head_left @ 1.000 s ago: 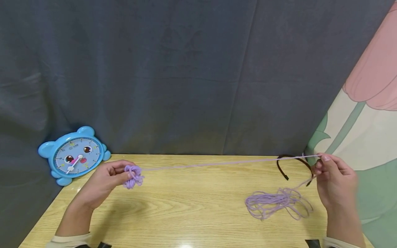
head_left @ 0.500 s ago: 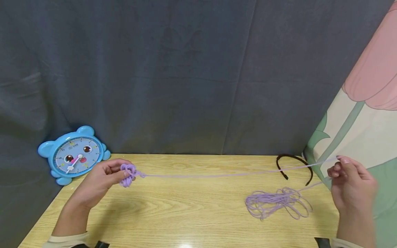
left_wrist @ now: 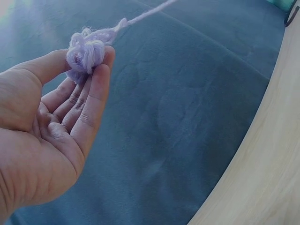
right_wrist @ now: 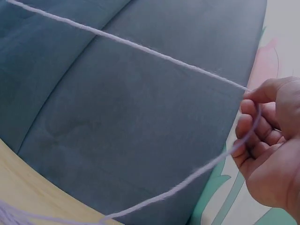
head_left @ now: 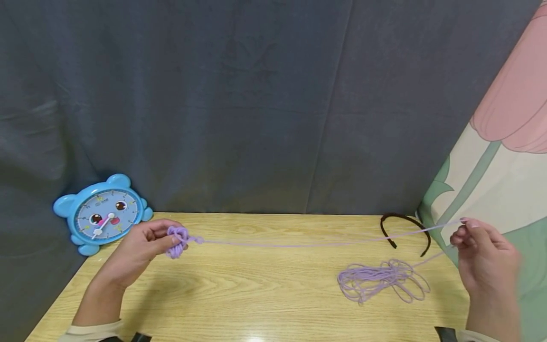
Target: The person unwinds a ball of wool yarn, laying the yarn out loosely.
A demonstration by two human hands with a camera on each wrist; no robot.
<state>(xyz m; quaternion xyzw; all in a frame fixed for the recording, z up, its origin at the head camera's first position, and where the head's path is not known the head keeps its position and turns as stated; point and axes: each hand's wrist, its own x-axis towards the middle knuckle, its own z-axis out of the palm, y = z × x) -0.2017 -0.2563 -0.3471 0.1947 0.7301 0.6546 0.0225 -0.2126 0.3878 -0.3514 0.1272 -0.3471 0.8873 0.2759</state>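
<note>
Between thumb and fingertips my left hand (head_left: 138,249) pinches a small wound bundle of lilac yarn (left_wrist: 86,55), held above the table's left side. A looped bit of the bundle sticks out toward the right. From it a single yarn strand (head_left: 290,245) runs across, sagging slightly, to my right hand (head_left: 487,254), which pinches it between thumb and forefinger. Past those fingers the strand drops, as the right wrist view shows, to a loose heap of lilac yarn (head_left: 376,280) lying in loops on the table at the right.
A black headband (head_left: 403,216) lies behind the yarn heap on the wooden table (head_left: 256,289). At the back left a blue cartoon clock (head_left: 107,213) leans by the dark curtain (head_left: 256,104). A flower-patterned cloth (head_left: 513,190) hangs at the right.
My right hand has moved outward to the right, and my left hand slightly left. The strand between them is longer and sags more. A loop now stands out from the bundle.
</note>
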